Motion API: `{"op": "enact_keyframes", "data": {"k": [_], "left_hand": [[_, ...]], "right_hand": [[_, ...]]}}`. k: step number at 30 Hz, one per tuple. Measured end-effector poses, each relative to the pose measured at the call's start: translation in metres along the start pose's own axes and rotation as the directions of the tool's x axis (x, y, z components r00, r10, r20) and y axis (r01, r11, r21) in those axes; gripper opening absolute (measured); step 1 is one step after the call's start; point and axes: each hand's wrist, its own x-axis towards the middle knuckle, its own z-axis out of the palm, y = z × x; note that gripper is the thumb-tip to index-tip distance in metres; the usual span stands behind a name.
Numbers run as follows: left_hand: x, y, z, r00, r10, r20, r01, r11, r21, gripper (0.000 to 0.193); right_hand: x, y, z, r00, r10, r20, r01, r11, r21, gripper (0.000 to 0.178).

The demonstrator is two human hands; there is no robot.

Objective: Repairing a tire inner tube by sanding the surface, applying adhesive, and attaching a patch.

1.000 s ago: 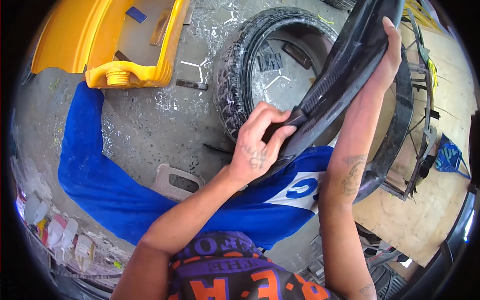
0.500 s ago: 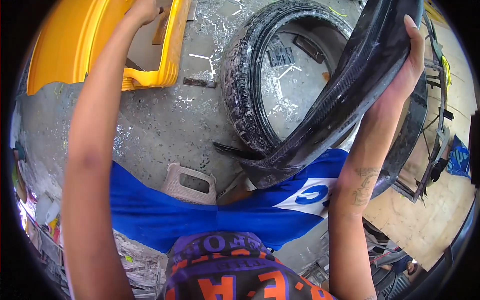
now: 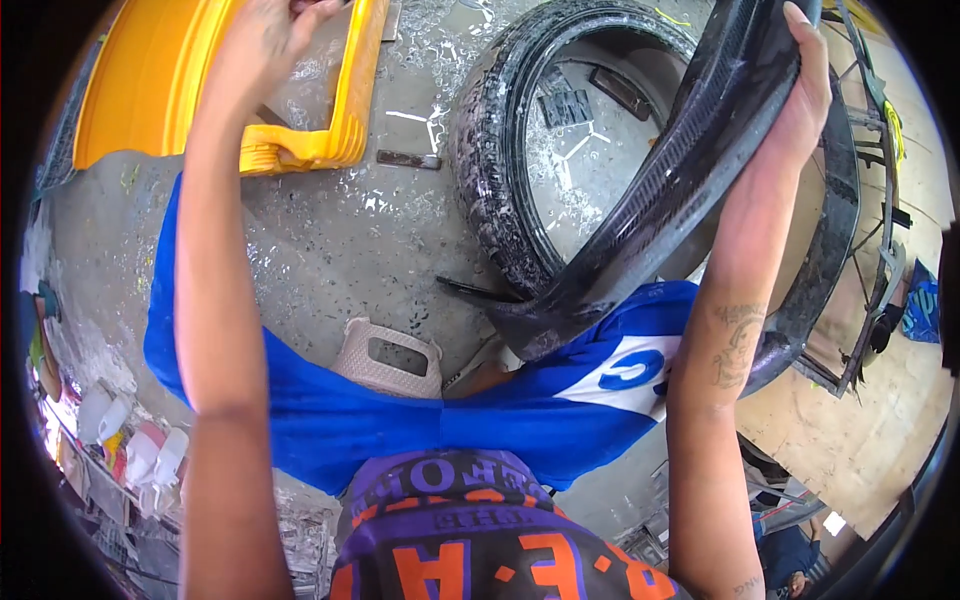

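My right hand [image 3: 803,108] grips the edge of a long, curved black carbon-fibre car body panel [image 3: 650,200]. The panel slants from the upper right down to a pointed end near my right leg. Its middle passes in front of a worn black tyre [image 3: 490,170] lying on the floor. At the top edge my left hand [image 3: 270,40] is closed beside a yellow plastic body panel [image 3: 140,90] with a rectangular opening. A small dark thing shows at its fingertips, partly cut off by the frame, and I cannot make out what it is.
A beige plastic stool [image 3: 395,350] is below me. Another curved black panel [image 3: 840,210] and a thin metal frame [image 3: 888,240] lie by a plywood sheet [image 3: 870,430] at right. Dark flat strips lie on the wet, littered floor. Plastic jugs [image 3: 150,455] stand lower left; a person [image 3: 795,560] is lower right.
My left hand has moved slightly down and left, with the forearm shifting toward my body. The carbon-fibre panel and my right hand have shifted slightly left and up in view.
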Motion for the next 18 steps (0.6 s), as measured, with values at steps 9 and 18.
{"op": "enact_keyframes", "data": {"k": [9,18], "left_hand": [[-0.168,0.270,0.164,0.975,-0.221,0.005,0.081,0.333,-0.939,0.020],[-0.168,0.247,0.169,0.975,-0.167,-0.149,-0.041,0.522,-0.852,0.021]], "right_hand": [[0.034,0.022,-0.103,0.894,-0.420,-0.156,0.318,0.841,-0.438,0.054],[0.077,0.089,-0.130,0.901,-0.419,-0.115,0.341,0.846,-0.409,0.064]]}}
